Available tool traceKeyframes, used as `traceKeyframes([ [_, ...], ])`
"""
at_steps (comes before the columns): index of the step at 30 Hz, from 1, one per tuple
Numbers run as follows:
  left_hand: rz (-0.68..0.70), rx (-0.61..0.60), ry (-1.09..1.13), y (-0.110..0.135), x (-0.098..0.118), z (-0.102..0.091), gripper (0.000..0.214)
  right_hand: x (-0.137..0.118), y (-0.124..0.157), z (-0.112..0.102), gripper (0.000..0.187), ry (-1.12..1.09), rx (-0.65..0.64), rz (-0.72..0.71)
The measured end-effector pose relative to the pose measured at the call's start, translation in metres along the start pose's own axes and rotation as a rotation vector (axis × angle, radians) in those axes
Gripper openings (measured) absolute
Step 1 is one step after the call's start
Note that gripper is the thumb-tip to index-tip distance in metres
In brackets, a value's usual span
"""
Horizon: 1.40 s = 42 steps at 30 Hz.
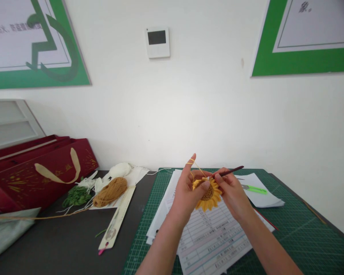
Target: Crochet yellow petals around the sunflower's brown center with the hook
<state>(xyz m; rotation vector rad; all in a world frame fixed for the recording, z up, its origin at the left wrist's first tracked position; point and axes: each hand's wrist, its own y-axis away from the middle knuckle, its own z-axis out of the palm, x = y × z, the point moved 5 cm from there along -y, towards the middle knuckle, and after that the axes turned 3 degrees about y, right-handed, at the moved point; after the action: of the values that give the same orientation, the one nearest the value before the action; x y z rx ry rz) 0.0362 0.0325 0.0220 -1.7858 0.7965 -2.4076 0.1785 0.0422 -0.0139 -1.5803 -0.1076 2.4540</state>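
The left hand (186, 194) is pinching the light, squashy crocheted sunflower (209, 194) just above the printed sheet (210, 244), yellow yarn (195, 165) looping over a raised finger; the right hand (231, 193) is gripping a crochet hook (231, 171); the soft flower is needing a hold at its edge.

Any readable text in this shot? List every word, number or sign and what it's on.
Nothing can be quoted.
Left wall poster: line of Chinese characters, too blurred to read.
Right wall poster: characters at top, too blurred to read.
Printed table form: rows of text, too small to read.
Green cutting mat: grid lines, no legible figures.
Wall panel screen: dark, nothing legible.
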Motion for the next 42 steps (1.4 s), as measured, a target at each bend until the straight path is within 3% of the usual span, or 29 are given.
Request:
traceKeyframes([
  [3, -0.094, 0.048, 0.235, 0.001, -0.004, 0.003, 0.102, 0.002, 0.001, 0.001, 0.035, -0.042, 0.039, -0.02],
  [7, -0.082, 0.2, 0.309, 0.001, -0.003, 0.001, 0.103, 0.005, 0.006, 0.007, 0.034, -0.104, 0.08, -0.056],
  [14, -0.098, 0.313, 0.598, 0.004, -0.006, 0.008, 0.078, 0.011, 0.013, 0.01, 0.032, -0.205, 0.168, -0.121],
  [20, -0.222, 0.332, 0.712, 0.0, -0.016, -0.005, 0.054, 0.01, 0.016, 0.018, 0.03, -0.246, 0.095, -0.082],
  [22, -0.238, 0.326, 0.723, -0.001, -0.015, -0.007, 0.058, 0.01, 0.018, 0.022, 0.03, -0.245, 0.06, -0.073],
  [27, -0.205, 0.259, 0.647, 0.002, -0.001, 0.002, 0.104, 0.008, 0.018, 0.022, 0.026, -0.225, 0.045, -0.105],
  [30, -0.178, 0.21, 0.53, 0.004, 0.004, 0.006, 0.117, 0.006, 0.018, 0.019, 0.024, -0.2, 0.049, -0.141],
  [42, -0.12, 0.203, 0.405, 0.008, 0.007, 0.009, 0.105, 0.0, 0.02, 0.021, 0.02, -0.109, 0.023, -0.248],
])
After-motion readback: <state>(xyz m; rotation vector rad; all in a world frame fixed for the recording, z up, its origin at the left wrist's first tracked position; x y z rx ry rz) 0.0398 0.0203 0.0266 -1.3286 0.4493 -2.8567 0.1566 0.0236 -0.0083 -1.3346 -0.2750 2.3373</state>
